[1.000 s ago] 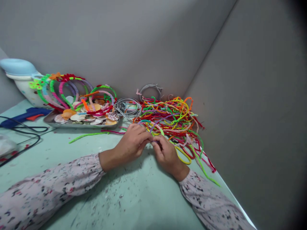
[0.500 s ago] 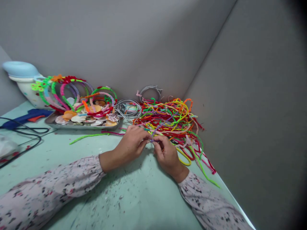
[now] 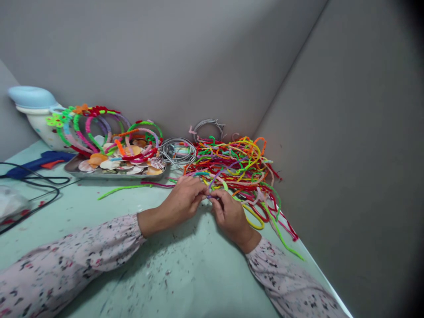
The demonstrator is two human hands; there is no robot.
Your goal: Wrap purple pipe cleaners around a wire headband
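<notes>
Both of my hands meet over the table, their fingertips pinched close together. Between them is a purple pipe cleaner (image 3: 217, 175), its free length rising up and to the right over the pile. My left hand (image 3: 185, 196) is closed on it with thumb and forefinger. Closed on the same pipe cleaner from the other side is my right hand (image 3: 230, 214). The exact twist at the fingertips is too small to make out. Just behind the hands lies a tangled heap of colourful pipe cleaners (image 3: 232, 157), in red, yellow, green, orange and pink.
A metal tray (image 3: 112, 176) of seashells stands at the back left, with wrapped headbands (image 3: 88, 128) on it. Coils of grey wire (image 3: 179, 151) lie beside it. Farther left are a blue glue gun (image 3: 39, 162), a black cable (image 3: 49, 187) and a white container with blue lid (image 3: 33, 97).
My hands stay nearly in place, fingertips still together on the purple pipe cleaner. The view has shifted very slightly.
</notes>
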